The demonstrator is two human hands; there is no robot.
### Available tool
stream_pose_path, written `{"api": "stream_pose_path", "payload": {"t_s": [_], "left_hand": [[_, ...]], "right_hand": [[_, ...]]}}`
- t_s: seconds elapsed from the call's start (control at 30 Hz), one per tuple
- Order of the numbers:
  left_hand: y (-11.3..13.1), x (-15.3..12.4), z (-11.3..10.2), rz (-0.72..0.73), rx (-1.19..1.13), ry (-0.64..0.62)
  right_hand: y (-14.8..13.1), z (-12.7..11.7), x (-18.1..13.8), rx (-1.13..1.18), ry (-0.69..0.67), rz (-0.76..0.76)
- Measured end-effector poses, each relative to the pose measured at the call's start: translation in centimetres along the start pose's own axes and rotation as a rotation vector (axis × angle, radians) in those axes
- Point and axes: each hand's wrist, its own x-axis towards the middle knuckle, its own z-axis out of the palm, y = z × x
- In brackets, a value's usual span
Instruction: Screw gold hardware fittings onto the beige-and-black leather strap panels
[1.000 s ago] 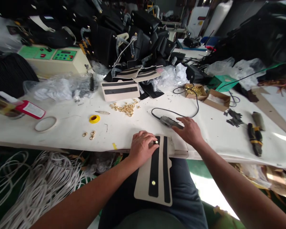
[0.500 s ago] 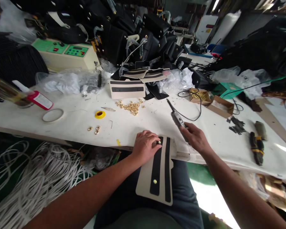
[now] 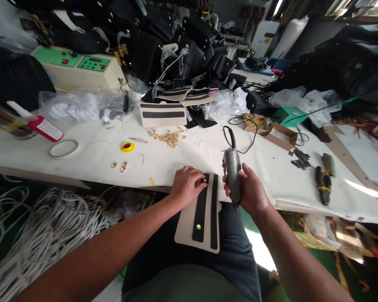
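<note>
Beige panel (image 3: pixel 208 209) with black strips is lying over the person's lap, its far end overlapping the edge of the white table (image 3: pixel 164 165). The left hand (image 3: pixel 185 186) is resting on that end, fingers half curled beside the upper gold stud (image 3: pixel 204 180); whether they are pinching anything, I cannot tell. The right hand (image 3: pixel 250 188) is wrapping its fingers around a grey corded tool (image 3: pixel 232 176), which is pointing tip down just beside the panel. Farther back, one cardboard box (image 3: pixel 262 131) is holding small gold pieces (image 3: pixel 253 121), and a second box (image 3: pixel 282 144) touching it is holding something pale, too unclear to name. A red bottle (image 3: pixel 47 128) is lying at the left, its contents not showing.
</note>
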Motion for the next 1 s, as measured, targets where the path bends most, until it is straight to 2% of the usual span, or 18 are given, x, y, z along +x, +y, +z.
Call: {"api": "stream_pose_path", "payload": {"t_s": [0.13,0.3,0.63,0.73,0.83,1.0], "left_hand": [[0.3,0.2,0.0,-0.013,0.003,-0.020],[0.4,0.7,-0.1,-0.035,0.025,-0.066],[0.1,0.8,0.1,-0.025,0.017,-0.075],[0.0,0.7,0.1,-0.026,0.006,-0.082],[0.0,0.6,0.0,-0.030,-0.008,-0.084],[0.2,0.8,-0.3,-0.056,-0.042,-0.093]], "right_hand": [[-0.2,-1.0,-0.2,0.049,0.071,-0.025],[-0.3,-2.1,-0.5,0.022,0.063,-0.041],[-0.5,-1.4,0.0,-0.109,0.100,-0.217],[-0.5,-0.5,0.1,-0.160,0.075,-0.309],[-0.3,1.1,0.0,-0.119,0.111,-0.430],[0.0,4.3,0.7,-0.086,0.188,-0.757]]}}
